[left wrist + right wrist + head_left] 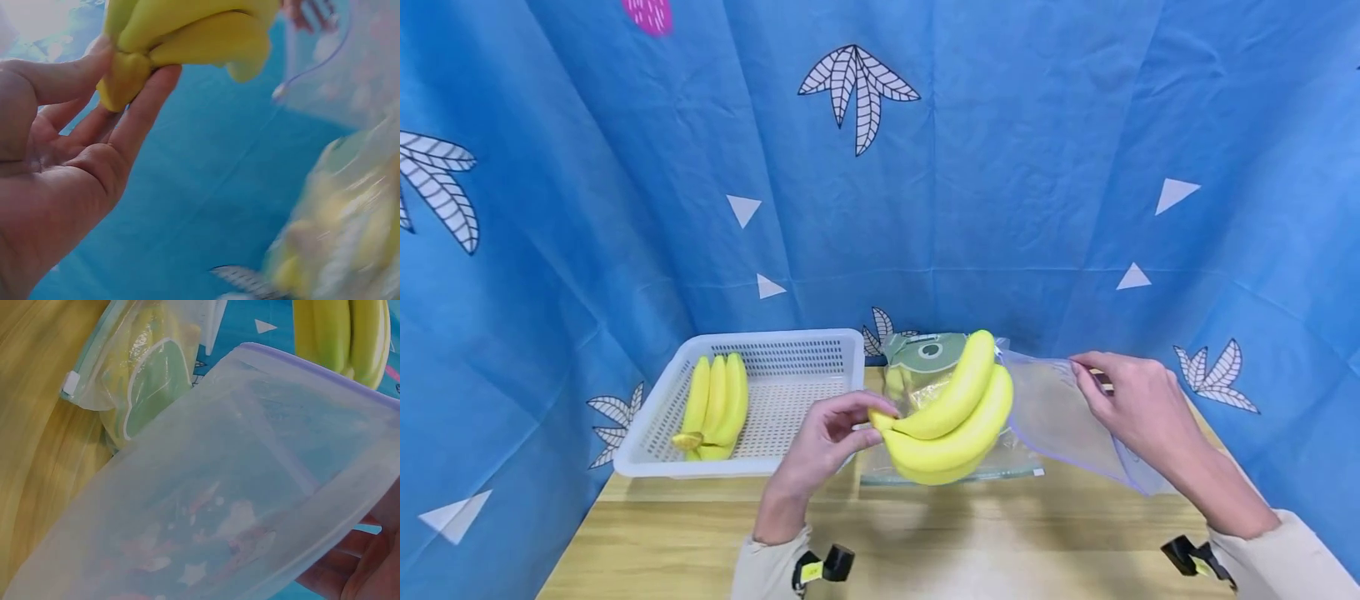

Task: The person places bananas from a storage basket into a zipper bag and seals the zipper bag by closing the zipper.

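Observation:
My left hand [827, 446] pinches the stem of a bunch of yellow bananas [947, 433], held up over the table with the tips pointing right. In the left wrist view the thumb and fingers close on the stem [125, 78]. My right hand [1138, 408] grips the edge of a translucent zip bag [1060, 408] with a purple rim, which hangs just right of the bananas. The right wrist view shows this bag [206, 487] with pale star prints, its mouth toward the bananas [340, 337]. Some of the right fingers are hidden behind the bag.
A white perforated basket [797, 417] on the left holds another bunch of bananas [718, 404]. Behind the held bunch, a green-marked slider bag [917, 354] with yellow bananas inside lies on the wooden table [700, 533]. A blue patterned curtain [1000, 167] hangs behind.

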The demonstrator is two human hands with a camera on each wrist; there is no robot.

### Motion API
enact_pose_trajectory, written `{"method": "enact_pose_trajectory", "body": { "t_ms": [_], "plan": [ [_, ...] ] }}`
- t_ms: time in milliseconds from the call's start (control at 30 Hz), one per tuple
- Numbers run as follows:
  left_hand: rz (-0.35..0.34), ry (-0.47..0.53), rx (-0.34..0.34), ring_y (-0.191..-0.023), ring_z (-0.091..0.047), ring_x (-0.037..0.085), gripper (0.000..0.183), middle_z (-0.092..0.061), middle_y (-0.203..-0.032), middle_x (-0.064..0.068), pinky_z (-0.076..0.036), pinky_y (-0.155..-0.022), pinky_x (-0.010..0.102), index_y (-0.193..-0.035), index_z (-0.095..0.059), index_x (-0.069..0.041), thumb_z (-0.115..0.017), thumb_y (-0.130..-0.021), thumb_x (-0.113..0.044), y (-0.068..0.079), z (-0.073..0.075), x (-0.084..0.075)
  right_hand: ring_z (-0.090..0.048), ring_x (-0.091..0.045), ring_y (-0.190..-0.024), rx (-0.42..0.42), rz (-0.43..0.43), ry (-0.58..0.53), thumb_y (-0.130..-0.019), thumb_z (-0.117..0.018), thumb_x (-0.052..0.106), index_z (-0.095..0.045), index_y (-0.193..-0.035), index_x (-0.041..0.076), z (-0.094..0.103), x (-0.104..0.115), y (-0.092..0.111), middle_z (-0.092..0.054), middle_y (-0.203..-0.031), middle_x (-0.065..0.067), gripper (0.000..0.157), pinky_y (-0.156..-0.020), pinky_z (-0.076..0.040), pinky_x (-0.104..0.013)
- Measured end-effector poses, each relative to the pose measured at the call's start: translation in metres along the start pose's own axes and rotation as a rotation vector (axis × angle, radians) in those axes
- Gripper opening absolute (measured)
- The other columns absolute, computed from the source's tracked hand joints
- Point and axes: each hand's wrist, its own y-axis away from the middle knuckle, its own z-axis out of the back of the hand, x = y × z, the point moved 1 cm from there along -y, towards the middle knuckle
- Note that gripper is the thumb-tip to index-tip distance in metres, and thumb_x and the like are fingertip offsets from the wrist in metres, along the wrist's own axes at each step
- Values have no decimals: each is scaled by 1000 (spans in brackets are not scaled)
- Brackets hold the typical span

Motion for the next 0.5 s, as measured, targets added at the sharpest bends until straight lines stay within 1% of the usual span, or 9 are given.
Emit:
{"method": "enact_pose_trajectory", "body": {
  "t_ms": [33,100,167,233,300,400,500],
  "plan": [
    [-2,30,7,-106,-67,18,26,-68,-120,18,-59,-90,31,-119,-63,14,-65,-95,7,-3,-4,6,-61,-15,-51,-2,0,-4,-90,-73,7,-79,-98,5,0,0,0,-74,-77,-8,10,-41,-42,-26],
    [16,91,13,-105,-67,18,26,-68,-120,14,-58,-90,30,-120,-63,12,-65,-95,6,-6,-12,16,-66,-20,-54,-8,1,-10,-90,-73,7,-79,-99,4,0,1,-1,-75,-80,-12,11,-42,-48,-29],
    [37,154,14,-102,-67,17,25,-68,-119,11,-58,-88,29,-120,-66,7,-66,-96,2,-8,-20,25,-68,-23,-57,-14,4,-14,-90,-73,7,-79,-100,3,1,1,-1,-76,-83,-13,12,-43,-51,-33],
    [51,249,21,-101,-67,17,25,-68,-119,10,-59,-88,29,-122,-68,2,-65,-97,2,-9,-27,35,-70,-25,-60,-19,6,-21,-90,-73,7,-79,-100,4,0,1,0,-76,-85,-13,12,-46,-55,-38],
    [57,358,36,-103,-67,16,26,-68,-121,8,-59,-89,30,-123,-68,-3,-61,-99,3,-10,-33,43,-71,-26,-62,-21,7,-25,-90,-73,7,-79,-101,4,0,1,0,-77,-85,-13,12,-48,-56,-41],
    [62,521,84,-107,-67,15,35,-68,-124,6,-59,-92,33,-127,-67,-7,-51,-100,9,-12,-41,54,-73,-28,-66,-20,-3,-42,-91,-73,7,-79,-102,5,0,3,0,-77,-87,-13,13,-52,-59,-45],
    [81,601,108,-108,-66,16,41,-67,-125,5,-58,-94,34,-130,-66,-9,-46,-100,10,-14,-47,64,-74,-28,-68,-12,-13,-55,-92,-72,7,-78,-104,4,0,4,0,-77,-90,-14,14,-54,-60,-46]
  ]
}}
